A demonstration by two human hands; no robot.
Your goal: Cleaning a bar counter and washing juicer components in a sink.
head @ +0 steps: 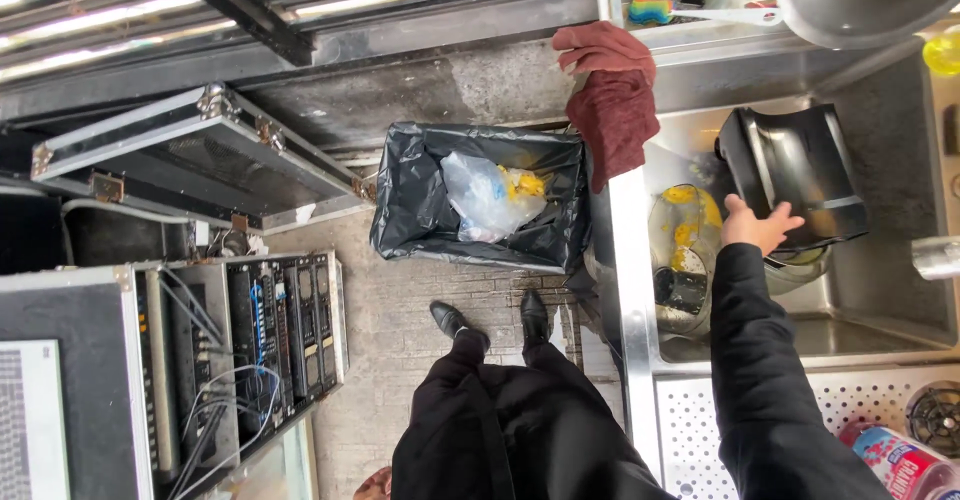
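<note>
Head view: only one hand shows, the right hand [757,226], at the end of a black sleeve reaching into the steel sink [890,300]. Fingers spread and curled onto the lower edge of a black plastic tray [795,170], gripping it; tray is tilted up inside the sink, near the back wall. Left hand not in shot.

Just left of the hand, in the sink: a clear glass bowl [680,250] w/ yellow residue, and a small dark cup [683,290] lying in it. A dark red cloth [612,100] hangs over the sink's left rim.

On the floor beside the sink: bin w/ black liner [415,195], clear bags & yellow scraps inside. Person's black shoes just below it. Further left, an open equipment case [190,150] and a rack of cabled gear [260,350]. Perforated steel worktop [690,430] bottom right, a labelled bottle [905,465] lying on it.
</note>
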